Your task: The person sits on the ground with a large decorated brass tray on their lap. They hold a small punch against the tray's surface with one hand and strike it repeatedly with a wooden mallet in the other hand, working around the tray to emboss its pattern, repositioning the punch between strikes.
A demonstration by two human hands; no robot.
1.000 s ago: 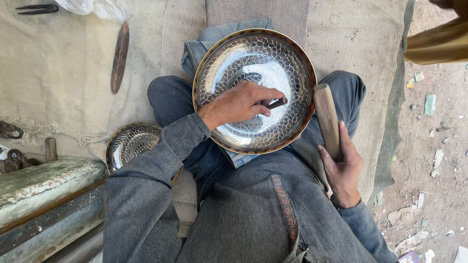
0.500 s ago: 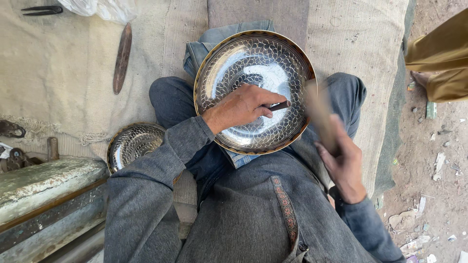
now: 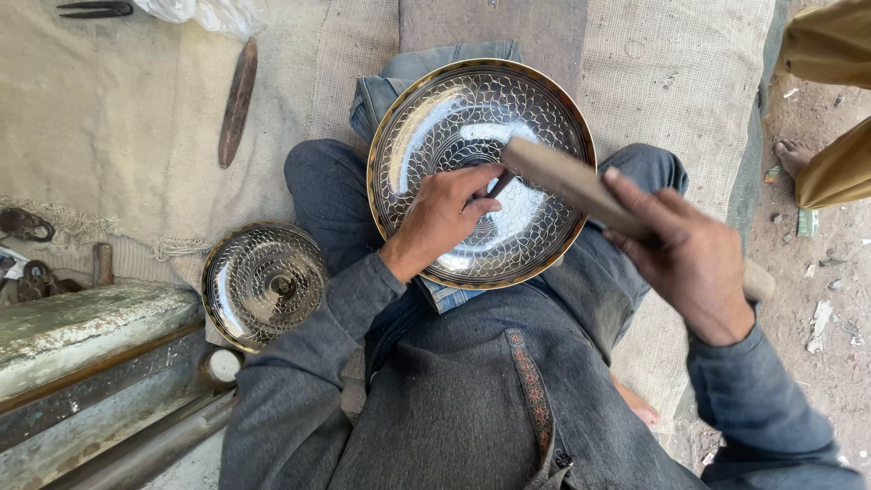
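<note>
A large round metal plate (image 3: 535, 100) with a scale-like engraved pattern and a brass-coloured rim rests on my crossed legs. My left hand (image 3: 442, 216) lies on the plate and grips a small dark chisel (image 3: 500, 184), its tip on the plate's middle. My right hand (image 3: 687, 259) holds a wooden mallet stick (image 3: 562, 179), whose far end hangs just over the chisel's top.
A smaller patterned metal dish (image 3: 263, 283) lies on the burlap mat (image 3: 118, 136) at my left knee. A long wooden tool (image 3: 238, 100) and black pincers (image 3: 95, 9) lie farther back. A worn stone block (image 3: 82, 331) stands at left. Another person's leg and foot (image 3: 821, 154) are at right.
My right hand has swung the wooden stick up from beside my right knee and over to the chisel on the plate. The left hand stays in place.
</note>
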